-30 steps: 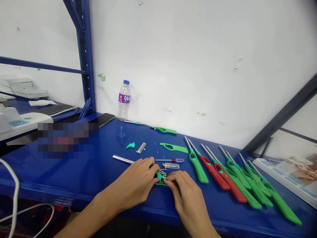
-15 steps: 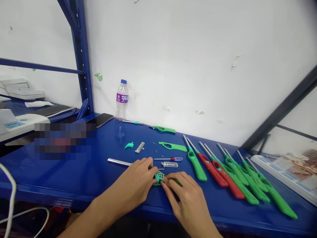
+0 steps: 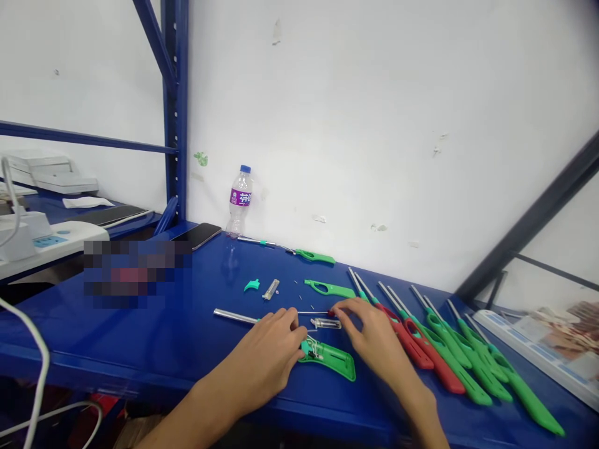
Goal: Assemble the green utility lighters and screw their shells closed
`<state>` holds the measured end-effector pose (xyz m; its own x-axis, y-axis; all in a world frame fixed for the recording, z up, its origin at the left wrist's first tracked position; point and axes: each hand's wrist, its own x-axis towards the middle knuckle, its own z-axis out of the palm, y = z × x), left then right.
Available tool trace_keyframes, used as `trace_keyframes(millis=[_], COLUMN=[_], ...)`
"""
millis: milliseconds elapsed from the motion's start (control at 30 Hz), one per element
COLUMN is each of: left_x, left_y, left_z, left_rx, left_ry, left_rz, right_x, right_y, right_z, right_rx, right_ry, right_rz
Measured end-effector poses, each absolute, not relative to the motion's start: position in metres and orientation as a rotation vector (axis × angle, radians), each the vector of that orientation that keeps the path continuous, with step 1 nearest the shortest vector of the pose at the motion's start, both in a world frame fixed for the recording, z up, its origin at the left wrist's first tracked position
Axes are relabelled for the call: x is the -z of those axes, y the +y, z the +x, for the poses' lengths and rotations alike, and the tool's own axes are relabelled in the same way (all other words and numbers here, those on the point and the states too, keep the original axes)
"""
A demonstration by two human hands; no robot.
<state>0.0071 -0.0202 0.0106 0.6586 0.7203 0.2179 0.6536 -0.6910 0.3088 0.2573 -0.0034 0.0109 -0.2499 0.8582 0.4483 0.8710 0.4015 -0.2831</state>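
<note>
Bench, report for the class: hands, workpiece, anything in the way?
Left hand on open green casing, parts inside. Right hand at screwdriver handle, grip unclear. Clear plastic piece lies between screwdriver and casing.

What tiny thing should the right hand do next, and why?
I'd say pick up the screwdriver, probably. The right hand has its fingertips at the handle end, while the left hand holds the open green lighter handle half by its front end. White wire shows inside that half, so a thin tool might help there.
</note>
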Motion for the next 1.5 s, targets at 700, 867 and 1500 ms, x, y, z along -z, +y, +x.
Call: trace_keyframes(millis=[700,867,1500], left_x=[-0.018,-0.015,-0.003], left_y=[0.016,0.017,0.023], left_z=[-0.051,-0.045,-0.040], left_rx=[-0.568,-0.600,-0.641], left_ry=[1.101,1.062,1.084], left_rz=[2.430,2.408,2.411], right_x=[-0.001,-0.007,-0.014], right_y=[-0.004,-0.010,-0.018], right_z=[0.259,0.254,0.246], right_rx=[-0.237,-0.246,-0.446], right_ry=[-2.214,-2.157,-2.206], right_rz=[-1.528,-1.445,-1.436])
